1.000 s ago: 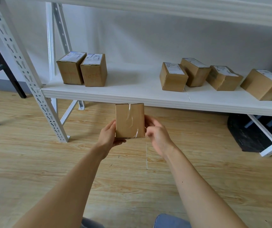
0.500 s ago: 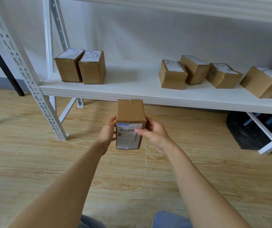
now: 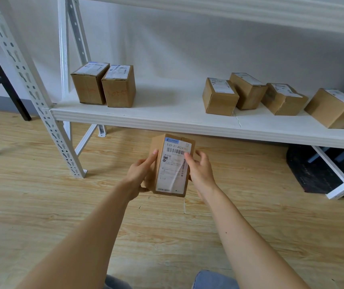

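I hold a small brown cardboard box (image 3: 172,165) in the air in front of the white shelf (image 3: 167,119), below its front edge. Its white shipping label with a barcode faces up toward me. My left hand (image 3: 143,174) grips the box's left side, thumb underneath and index finger along the left edge. My right hand (image 3: 198,170) holds the right side, with fingertips on the label's right edge.
On the shelf stand two labelled boxes (image 3: 104,86) at the left and several more (image 3: 250,94) at the right, with bare shelf between. White perforated uprights (image 3: 31,88) stand at the left. A black mat (image 3: 312,170) lies under the shelf's right end. Wooden floor lies below.
The box has been turned over in my hands: a plain taped face showed first, now the labelled face points up at me. Both hands shifted their grip along its sides.
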